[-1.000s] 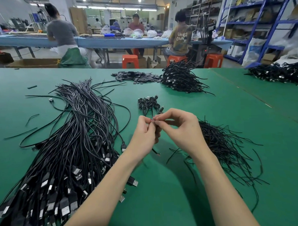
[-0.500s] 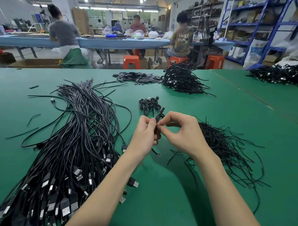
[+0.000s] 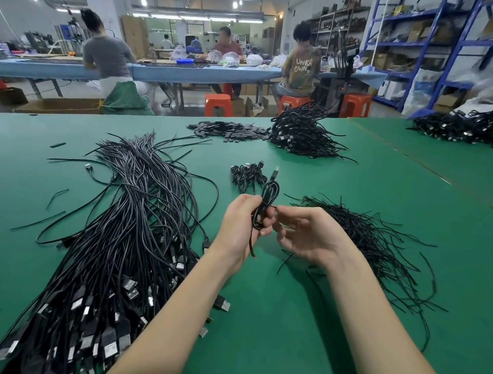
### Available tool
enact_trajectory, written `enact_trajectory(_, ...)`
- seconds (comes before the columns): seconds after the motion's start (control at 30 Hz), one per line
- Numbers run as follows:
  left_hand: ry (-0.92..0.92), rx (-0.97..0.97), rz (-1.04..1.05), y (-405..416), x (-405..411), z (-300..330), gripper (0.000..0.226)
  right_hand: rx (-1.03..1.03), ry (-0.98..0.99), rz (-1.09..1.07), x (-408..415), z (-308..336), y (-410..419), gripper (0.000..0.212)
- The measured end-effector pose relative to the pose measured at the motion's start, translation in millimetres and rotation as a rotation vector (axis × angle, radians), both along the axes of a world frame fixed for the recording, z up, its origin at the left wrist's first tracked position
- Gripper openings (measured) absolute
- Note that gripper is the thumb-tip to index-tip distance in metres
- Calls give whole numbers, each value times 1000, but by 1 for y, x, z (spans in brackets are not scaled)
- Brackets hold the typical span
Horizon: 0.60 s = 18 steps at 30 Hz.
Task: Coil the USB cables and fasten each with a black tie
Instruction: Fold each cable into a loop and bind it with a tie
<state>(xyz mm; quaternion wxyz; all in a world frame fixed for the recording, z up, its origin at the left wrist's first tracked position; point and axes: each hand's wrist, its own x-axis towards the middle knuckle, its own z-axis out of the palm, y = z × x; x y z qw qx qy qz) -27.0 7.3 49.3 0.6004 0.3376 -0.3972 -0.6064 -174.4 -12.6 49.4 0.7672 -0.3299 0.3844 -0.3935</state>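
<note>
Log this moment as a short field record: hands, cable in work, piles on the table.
left hand: grips the coiled cable at its middle
right hand: fingers loosely curled beside the coil, fingertips at the tie; its grip cannot be told
coiled cable: long loop held upright, plug on top
tie: wrapped round the coil's waist, one tail hanging below
loose USB cables: big heap, left
black ties: heap, right
finished coils: small cluster beyond the hands
table: green
</note>
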Motion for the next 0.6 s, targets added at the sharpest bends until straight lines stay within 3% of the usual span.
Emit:
enact_trajectory(0.13, -115, -91, -203, 4, 11, -1, 17, -50, -17, 135, -18, 1, -10, 24)
enact_trajectory(0.3, -201, -190, -426, 7, 21, 0, 12, -533, 411, 435, -38, 28, -25, 8)
enact_trajectory(0.4, -275, -230, -513, 8, 22, 2, 13, -661, 646, 638, -40, 60, -34, 14)
enact_trajectory(0.47, -431, -281, -498, 9, 24, 3, 15, -676, 836, 755, -36, 77, -38, 16)
enact_trajectory(0.6, -918, -387, -321, 9, 23, 4, 16, -684, 1237, 826, -17, 91, -43, 16)
